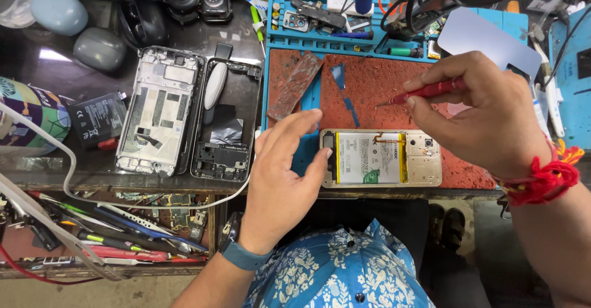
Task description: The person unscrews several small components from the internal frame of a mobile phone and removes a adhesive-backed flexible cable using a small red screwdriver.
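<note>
Opened phone point(381, 158), likely light, stiff, fragile inside, is lain on the red mat point(369, 80) at the desk edge, steadied at its end by the spread left hand point(284, 172); red screwdriver point(425, 92) is pinched by the right hand point(486, 114).

A phone repair workbench is showing here. An opened phone point(380, 158) with its battery exposed is lying on a worn blue repair mat point(394, 80), whose top compartments are holding small parts and screws. Two stripped phone frames point(191, 120) and a loose black battery point(97, 119) are sitting on the dark desk beside it. Tweezers and screwdrivers point(117, 234) are crowding the open drawer below, alongside scrap circuit boards.
</note>
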